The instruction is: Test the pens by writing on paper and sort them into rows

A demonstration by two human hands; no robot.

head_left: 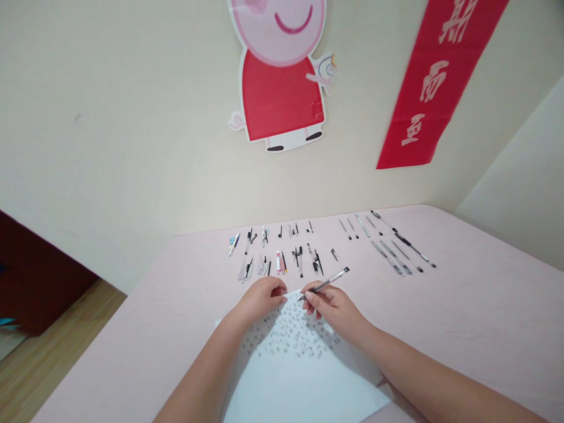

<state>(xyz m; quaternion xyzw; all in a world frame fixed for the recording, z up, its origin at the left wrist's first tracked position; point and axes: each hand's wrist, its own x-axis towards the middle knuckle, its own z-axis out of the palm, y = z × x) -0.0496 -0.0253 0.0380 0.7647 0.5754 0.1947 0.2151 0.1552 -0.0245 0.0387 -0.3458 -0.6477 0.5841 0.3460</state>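
Note:
In my right hand is a black gel pen, its clear barrel slanting up to the right and its tip over the top part of a white sheet of paper. Rows of small handwritten marks cover the sheet's upper half, while the lower half is blank. My left hand is at the sheet's upper left edge, with curled fingers and thumb closed on the paper there. Part of the sheet is hidden under both hands and forearms.
Several sorted pen parts and caps lie in two rows beyond the sheet. Several long pens and refills lie further right on the pink tabletop. Behind the table is a wall with a cartoon pig cutout and a red banner.

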